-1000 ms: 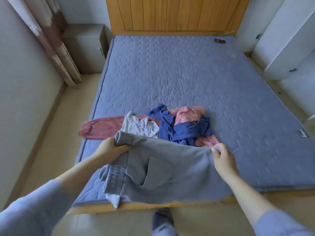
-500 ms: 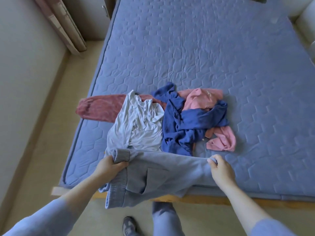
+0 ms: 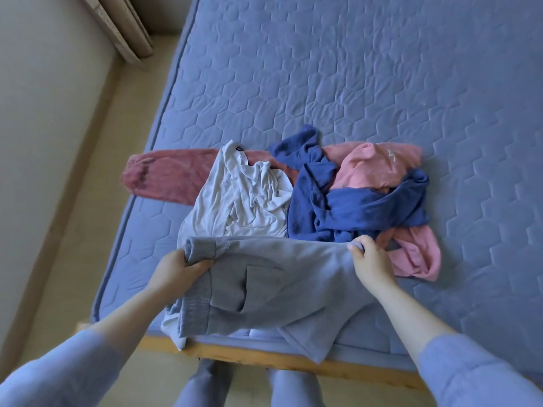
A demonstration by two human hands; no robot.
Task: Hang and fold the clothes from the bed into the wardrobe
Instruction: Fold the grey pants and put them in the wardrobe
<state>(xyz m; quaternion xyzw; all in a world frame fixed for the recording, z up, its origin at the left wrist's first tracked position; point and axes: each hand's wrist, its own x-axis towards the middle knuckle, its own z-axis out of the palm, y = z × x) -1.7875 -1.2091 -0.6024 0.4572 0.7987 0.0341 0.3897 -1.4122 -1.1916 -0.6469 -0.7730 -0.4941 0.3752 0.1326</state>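
A grey garment with a pocket (image 3: 282, 283) lies spread over the near edge of the bed (image 3: 352, 83), its lower part hanging past the wooden frame. My left hand (image 3: 176, 268) grips its left upper corner. My right hand (image 3: 370, 259) pinches its right upper edge. Behind it lies a pile: a white shirt (image 3: 238, 201), a dark blue garment (image 3: 346, 207), a pink garment (image 3: 379, 163) and a dark pink piece (image 3: 164, 180) reaching to the bed's left edge.
The blue quilted mattress stretches far beyond the pile. A wooden bed frame (image 3: 293, 359) runs along the near edge. A beige floor strip (image 3: 88, 201) lies between bed and left wall, with a curtain hem (image 3: 123, 27) at the top left. My legs stand below the frame.
The view has tilted down and come closer to the bed. Both hands have kept their hold and brought the grey garment lower, flatter over the bed's near edge.
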